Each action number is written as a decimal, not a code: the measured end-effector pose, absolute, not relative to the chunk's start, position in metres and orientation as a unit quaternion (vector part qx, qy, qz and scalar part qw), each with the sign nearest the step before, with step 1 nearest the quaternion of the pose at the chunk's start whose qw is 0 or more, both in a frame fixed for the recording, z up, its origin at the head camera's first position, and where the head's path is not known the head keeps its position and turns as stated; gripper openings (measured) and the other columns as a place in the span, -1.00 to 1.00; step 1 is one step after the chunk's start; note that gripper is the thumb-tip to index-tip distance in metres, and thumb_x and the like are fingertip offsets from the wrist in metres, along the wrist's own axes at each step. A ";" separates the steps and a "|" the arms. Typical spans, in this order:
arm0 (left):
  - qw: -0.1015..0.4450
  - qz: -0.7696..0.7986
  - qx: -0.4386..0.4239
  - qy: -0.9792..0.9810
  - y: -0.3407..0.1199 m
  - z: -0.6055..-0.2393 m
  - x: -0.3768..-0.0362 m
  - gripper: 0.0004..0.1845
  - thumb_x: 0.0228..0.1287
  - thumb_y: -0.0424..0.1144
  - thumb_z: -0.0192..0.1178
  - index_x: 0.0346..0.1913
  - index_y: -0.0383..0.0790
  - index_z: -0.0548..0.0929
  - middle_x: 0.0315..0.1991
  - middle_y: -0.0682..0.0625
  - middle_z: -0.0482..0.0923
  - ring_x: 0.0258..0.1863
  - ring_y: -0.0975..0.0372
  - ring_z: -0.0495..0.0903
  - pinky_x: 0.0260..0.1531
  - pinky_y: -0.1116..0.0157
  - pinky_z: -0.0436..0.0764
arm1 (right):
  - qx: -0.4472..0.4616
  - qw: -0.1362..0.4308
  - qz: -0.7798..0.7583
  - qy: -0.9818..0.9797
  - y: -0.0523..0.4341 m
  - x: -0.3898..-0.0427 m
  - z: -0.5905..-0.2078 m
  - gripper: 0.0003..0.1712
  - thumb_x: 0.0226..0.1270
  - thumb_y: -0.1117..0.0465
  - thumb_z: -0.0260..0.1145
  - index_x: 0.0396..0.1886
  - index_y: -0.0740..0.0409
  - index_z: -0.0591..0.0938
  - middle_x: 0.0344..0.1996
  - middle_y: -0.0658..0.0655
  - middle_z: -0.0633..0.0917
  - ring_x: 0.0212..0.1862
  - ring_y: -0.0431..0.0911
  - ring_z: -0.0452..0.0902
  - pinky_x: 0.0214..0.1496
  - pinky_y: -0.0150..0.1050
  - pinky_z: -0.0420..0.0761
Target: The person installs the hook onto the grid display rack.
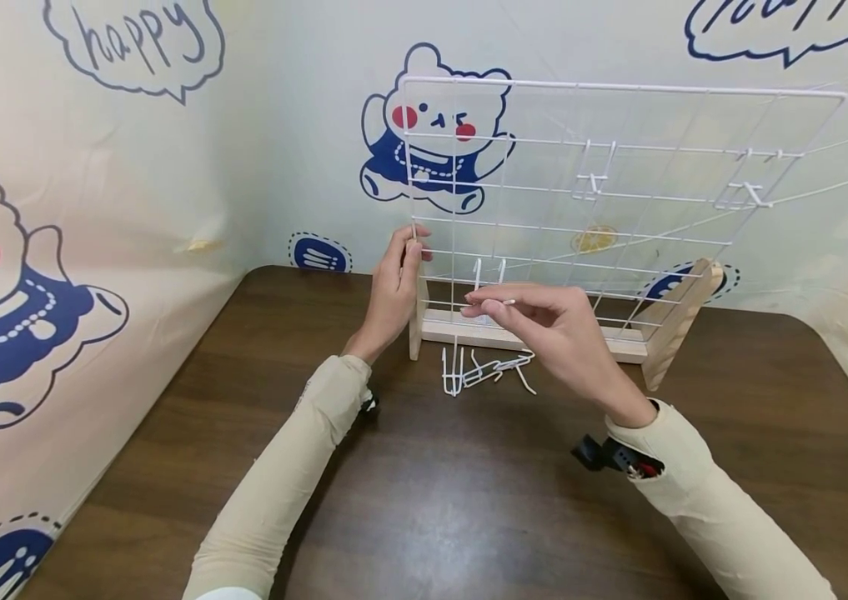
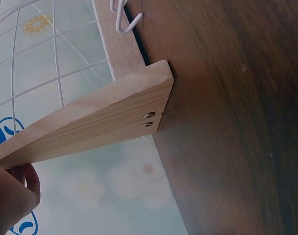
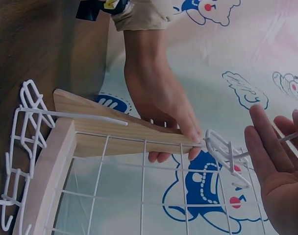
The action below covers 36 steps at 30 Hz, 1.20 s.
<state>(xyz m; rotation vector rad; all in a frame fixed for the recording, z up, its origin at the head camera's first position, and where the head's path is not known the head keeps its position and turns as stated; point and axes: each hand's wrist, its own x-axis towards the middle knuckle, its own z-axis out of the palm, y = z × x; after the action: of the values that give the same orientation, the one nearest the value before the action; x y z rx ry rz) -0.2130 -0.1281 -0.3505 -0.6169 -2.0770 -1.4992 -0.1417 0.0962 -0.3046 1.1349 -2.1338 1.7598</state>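
A white wire grid (image 1: 604, 183) stands upright in a pale wooden base (image 1: 469, 327) on a dark brown table. My left hand (image 1: 408, 252) grips the stand's left wooden upright (image 3: 124, 133) at the grid's edge, thumb in front and fingers behind. My right hand (image 1: 487, 307) pinches a white wire hook (image 3: 226, 151) just in front of the grid's lower rows. A small pile of white hooks (image 1: 479, 371) lies on the table before the base, under my right hand. In the left wrist view only the wooden upright (image 2: 90, 122) and a bit of my left hand (image 2: 12, 200) show.
Three hooks hang on the grid: one low on the left (image 1: 489, 270), two higher to the right (image 1: 593, 177) (image 1: 750, 196). Cartoon-printed fabric walls (image 1: 93, 208) close in the table (image 1: 469, 500) on the left, back and right.
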 end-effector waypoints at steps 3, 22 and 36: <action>0.252 -0.548 -0.227 -0.765 -0.128 -0.351 -0.213 -0.72 0.59 -0.40 -0.17 0.17 -0.48 0.40 -0.01 -0.31 0.53 -0.02 -0.18 0.57 0.13 0.03 0.50 | 0.380 0.081 0.591 -0.707 0.093 -0.143 -0.302 -0.74 0.44 0.38 0.24 0.03 0.16 0.74 -0.09 0.06 0.78 0.03 -0.04 0.70 0.08 -0.22 0.62; 0.262 -0.546 -0.235 -0.761 -0.137 -0.380 -0.241 -0.70 0.64 -0.21 -0.19 0.20 -0.24 0.44 -0.03 -0.24 0.57 -0.02 -0.03 0.60 0.09 0.14 0.52 | 0.397 0.091 0.575 -0.710 0.083 -0.149 -0.293 -0.66 0.59 0.26 0.04 0.12 0.24 0.68 0.00 0.09 0.75 0.16 -0.08 0.62 0.23 -0.15 0.53; 0.257 -0.542 -0.226 -0.768 -0.131 -0.355 -0.216 -0.73 0.60 -0.39 -0.18 0.17 -0.44 0.40 -0.07 -0.27 0.56 -0.04 -0.03 0.59 0.09 0.10 0.52 | 0.423 0.145 0.550 -0.705 0.066 -0.161 -0.274 -0.71 0.52 0.31 0.12 0.04 0.20 0.73 0.01 0.04 0.74 0.12 -0.11 0.63 0.18 -0.16 0.57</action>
<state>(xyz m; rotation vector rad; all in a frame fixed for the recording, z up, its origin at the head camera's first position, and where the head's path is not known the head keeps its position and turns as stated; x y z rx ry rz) -0.2164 -0.1310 -0.3554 -0.6141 -2.0822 -1.4694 -0.1610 0.0664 -0.2737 1.2193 -2.0311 1.5839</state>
